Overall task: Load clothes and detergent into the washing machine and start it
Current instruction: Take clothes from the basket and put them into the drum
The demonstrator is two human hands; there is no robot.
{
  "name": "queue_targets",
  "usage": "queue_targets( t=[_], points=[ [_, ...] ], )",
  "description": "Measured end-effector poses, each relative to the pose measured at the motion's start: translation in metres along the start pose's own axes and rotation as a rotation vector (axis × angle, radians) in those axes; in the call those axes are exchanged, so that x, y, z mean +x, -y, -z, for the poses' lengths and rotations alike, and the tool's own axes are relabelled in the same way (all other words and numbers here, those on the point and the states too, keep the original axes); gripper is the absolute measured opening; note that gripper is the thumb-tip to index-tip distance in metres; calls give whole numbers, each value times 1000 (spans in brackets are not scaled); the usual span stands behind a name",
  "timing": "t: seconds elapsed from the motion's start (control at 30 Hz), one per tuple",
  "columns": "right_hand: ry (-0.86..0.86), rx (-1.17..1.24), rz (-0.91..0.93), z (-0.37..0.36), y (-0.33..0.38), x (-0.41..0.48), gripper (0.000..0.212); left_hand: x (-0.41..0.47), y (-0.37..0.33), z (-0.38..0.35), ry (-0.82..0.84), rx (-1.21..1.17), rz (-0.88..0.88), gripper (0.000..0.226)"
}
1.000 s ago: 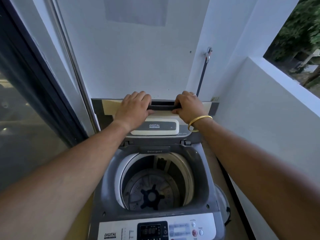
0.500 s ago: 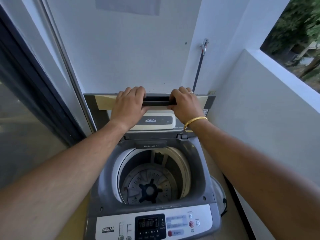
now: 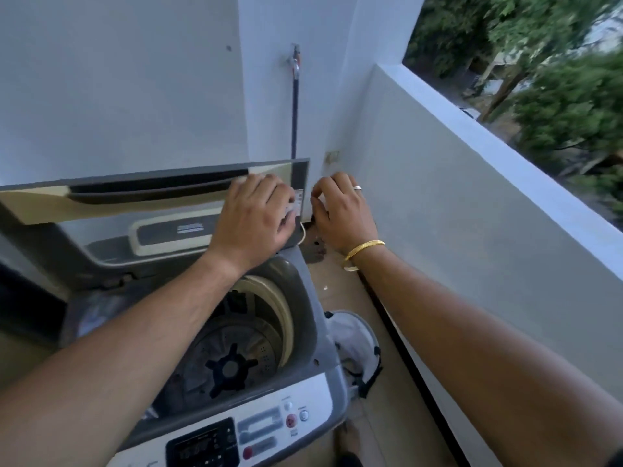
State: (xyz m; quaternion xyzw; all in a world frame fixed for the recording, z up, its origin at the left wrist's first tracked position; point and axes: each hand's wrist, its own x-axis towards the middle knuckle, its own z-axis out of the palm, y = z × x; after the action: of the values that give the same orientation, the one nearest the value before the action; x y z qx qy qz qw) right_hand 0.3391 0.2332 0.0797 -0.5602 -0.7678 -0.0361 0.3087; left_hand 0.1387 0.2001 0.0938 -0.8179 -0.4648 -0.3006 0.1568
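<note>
Washing machine (image 3: 313, 335) lid (image 3: 151, 203) raised, basket (image 3: 354, 345) beside

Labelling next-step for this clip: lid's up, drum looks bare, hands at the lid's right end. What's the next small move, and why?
Probably bring both hands down and right to the white bag on the floor beside the washing machine. The lid is raised and the drum holds no clothes. The left hand is at the lid's right edge; the right hand is just past it. The bag's contents are not visible.

Both forearms bare, no sleeves. Right wrist: gold bangle (image 3: 362, 253). Right hand (image 3: 340, 212): plain silver ring (image 3: 357, 188) on one finger. Left hand (image 3: 256, 217): unadorned.
</note>
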Motion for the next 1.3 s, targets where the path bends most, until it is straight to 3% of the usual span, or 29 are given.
queue_targets(
  t=[0.1, 0.23, 0.53, 0.77, 0.9, 1.0, 1.17, 1.3],
  points=[
    [39, -43, -87, -5, -71, -19, 16, 16, -47, -56, 92, -96, -11, 9],
    [143, -57, -177, -23, -171, -52, 14, 34, -109, -146, 304, -172, 59, 12],
    [490, -85, -287, -103, -343, -128, 10, 25, -184, -335, 788, -273, 433, 12],
    [756, -45, -288, -245, -414, -256, 12, -116, -226, -491, 1078, -346, 645, 31],
    [902, -4, -269, -330, -437, -329, 19, -207, -231, -569, 1161, -332, 765, 48],
    [974, 6, -258, -390, -449, -378, 24, -261, -230, -615, 1190, -344, 802, 47],
    [1102, -32, -271, -486, -469, -438, 43, -342, -224, -675, 1285, -300, 787, 38],
    [1279, 8, -410, -550, -477, -463, 68, -373, -233, -689, 1392, -273, 792, 41]
  ],
)
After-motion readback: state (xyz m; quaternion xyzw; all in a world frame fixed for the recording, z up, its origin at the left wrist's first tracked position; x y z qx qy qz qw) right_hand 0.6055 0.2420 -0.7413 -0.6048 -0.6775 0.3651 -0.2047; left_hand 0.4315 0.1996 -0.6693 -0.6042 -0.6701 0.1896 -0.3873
